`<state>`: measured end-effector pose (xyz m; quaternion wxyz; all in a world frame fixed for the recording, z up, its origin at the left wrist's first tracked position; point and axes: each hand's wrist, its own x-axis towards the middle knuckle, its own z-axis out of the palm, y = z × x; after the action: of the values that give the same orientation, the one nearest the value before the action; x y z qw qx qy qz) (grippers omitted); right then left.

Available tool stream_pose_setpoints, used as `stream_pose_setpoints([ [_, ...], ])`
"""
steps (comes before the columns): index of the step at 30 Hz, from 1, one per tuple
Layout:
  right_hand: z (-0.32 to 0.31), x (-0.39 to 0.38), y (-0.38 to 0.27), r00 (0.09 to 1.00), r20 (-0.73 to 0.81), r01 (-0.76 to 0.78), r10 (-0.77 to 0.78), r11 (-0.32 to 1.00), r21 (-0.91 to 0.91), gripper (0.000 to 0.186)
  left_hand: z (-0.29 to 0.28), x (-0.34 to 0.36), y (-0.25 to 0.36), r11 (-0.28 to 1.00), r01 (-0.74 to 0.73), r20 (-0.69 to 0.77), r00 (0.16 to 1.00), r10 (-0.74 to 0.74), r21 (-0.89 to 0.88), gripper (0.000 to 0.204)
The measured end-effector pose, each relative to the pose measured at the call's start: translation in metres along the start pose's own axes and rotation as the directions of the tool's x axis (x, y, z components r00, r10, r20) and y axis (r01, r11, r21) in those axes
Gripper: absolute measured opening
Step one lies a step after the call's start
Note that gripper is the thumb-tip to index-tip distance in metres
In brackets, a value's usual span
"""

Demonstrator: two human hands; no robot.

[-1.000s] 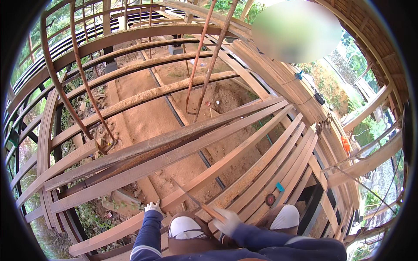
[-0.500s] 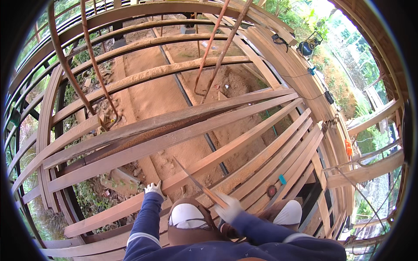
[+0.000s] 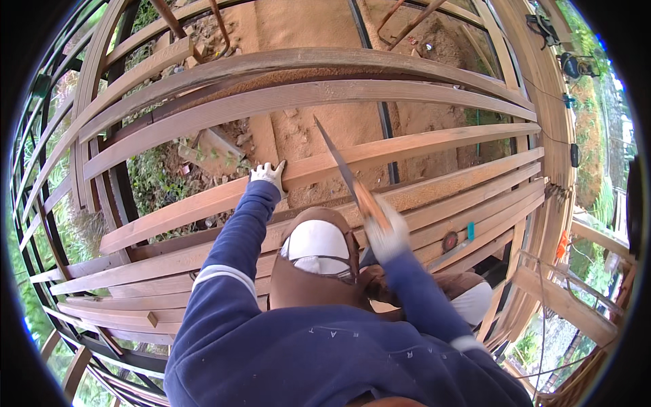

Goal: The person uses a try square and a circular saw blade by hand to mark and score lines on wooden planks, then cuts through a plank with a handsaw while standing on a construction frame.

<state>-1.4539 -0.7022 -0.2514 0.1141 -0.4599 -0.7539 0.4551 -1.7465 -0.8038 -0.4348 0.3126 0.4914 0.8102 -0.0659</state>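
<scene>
Wood everywhere: the gloved left hand point(image 3: 269, 173) lies flat, fingers together, on a plank point(image 3: 407, 146). The right hand point(image 3: 386, 234), blurred, grips a handsaw point(image 3: 342, 169) angled over that plank. The saw could slip toward the left hand. 2 shoes show; the right-hand fingers are unclear.

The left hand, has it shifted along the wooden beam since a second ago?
No. The left hand rests on the same wooden beam, just left of the white shoe; only the camera tilted.
</scene>
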Motion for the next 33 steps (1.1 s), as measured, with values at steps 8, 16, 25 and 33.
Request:
stream_pose_setpoints([
  [8, -0.062, -0.091, -0.042, 0.998, 0.051, -0.045, 0.044, 0.999, 0.013, 0.053, 0.004, -0.002, -0.006, 0.998, 0.055, 0.114, 0.992, -0.052, -0.019, 0.097],
  [16, 0.02, 0.067, -0.007, 0.997, -0.002, -0.071, 0.071, 0.995, -0.07, 0.043, -0.029, 0.014, 0.018, 0.999, -0.02, 0.082, 0.996, 0.022, -0.025, 0.094],
  [25, -0.073, -0.118, -0.019, 0.997, 0.065, 0.061, -0.051, 0.987, -0.15, 0.054, -0.003, 0.003, 0.001, 0.999, 0.044, 0.05, 0.998, -0.043, -0.02, 0.095],
  [33, 0.024, 0.033, -0.008, 0.992, -0.065, -0.105, 0.105, 0.994, 0.0, 0.039, 0.0, 0.005, 0.006, 1.0, -0.012, -0.007, 1.0, 0.012, -0.028, 0.098],
])
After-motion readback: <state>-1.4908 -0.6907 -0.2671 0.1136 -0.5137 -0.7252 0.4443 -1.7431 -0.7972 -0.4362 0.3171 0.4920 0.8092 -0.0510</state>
